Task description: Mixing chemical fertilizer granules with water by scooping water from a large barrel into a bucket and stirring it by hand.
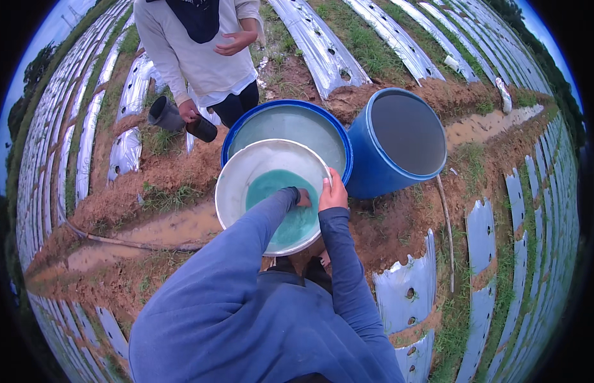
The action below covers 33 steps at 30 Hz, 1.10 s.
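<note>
White and wide, the tub (pixel 234 188) is right in front of the person's body, with green water (pixel 297 223) in the bottom. Its far edge covers part of a blue barrel (pixel 348 150) in view; I cannot tell if the tub rests on it. The right hand (pixel 334 193) has its fingers bent snugly over the right side of the tub's rim. The left hand (pixel 303 198) reaches down to the green water. Its fingers are partly hidden, so I cannot tell how far open they are or if they hold anything. The tub looks stiff and smooth. With water inside, it is probably heavy and sloshy, and a wet rim may be slippery. The rim seems best to hold, one hand on each side.
</note>
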Available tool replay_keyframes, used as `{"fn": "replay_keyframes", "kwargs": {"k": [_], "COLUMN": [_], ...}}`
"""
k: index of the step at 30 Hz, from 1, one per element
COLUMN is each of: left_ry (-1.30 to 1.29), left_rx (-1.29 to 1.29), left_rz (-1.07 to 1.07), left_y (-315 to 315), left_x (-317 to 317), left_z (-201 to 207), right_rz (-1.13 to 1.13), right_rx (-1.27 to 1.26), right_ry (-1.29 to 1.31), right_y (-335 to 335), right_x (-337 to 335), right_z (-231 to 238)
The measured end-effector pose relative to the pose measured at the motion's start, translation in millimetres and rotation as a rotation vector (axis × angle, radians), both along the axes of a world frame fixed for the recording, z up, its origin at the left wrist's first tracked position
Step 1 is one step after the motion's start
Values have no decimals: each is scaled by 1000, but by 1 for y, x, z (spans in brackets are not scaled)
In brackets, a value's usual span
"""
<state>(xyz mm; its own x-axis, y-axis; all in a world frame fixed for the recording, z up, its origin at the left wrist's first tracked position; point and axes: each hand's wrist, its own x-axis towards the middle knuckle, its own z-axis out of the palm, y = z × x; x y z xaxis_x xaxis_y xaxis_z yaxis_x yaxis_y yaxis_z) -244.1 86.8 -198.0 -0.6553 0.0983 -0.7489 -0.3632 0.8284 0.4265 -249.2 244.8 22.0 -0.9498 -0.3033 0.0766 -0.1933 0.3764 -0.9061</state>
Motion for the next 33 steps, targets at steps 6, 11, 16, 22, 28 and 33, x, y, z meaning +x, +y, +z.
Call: {"fn": "replay_keyframes", "kwargs": {"k": [6, 11, 16, 22, 28, 33], "left_ry": [162, -208, -505, -621, -480, -217], "left_rx": [-456, -452, -400, -343, 415, 531], "left_rz": [87, -161, -433, -379, 255, 419], "left_y": [-91, -63, -32, 1, -11, -91], "left_x": [5, 44, 54, 39, 18, -6], "left_z": [28, 25, 49, 78, 67, 27], "right_rz": [0, -19, -23, -24, -38, 20], "right_rx": [-2, 18, 15, 32, -2, -29], "right_ry": [15, 1, 6, -7, 9, -5], "right_y": [-12, -5, 3, 6, 7, -18], "right_x": [-13, -3, 3, 7, 0, -2], "right_z": [2, 0, -4, 0, -5, 4]}}
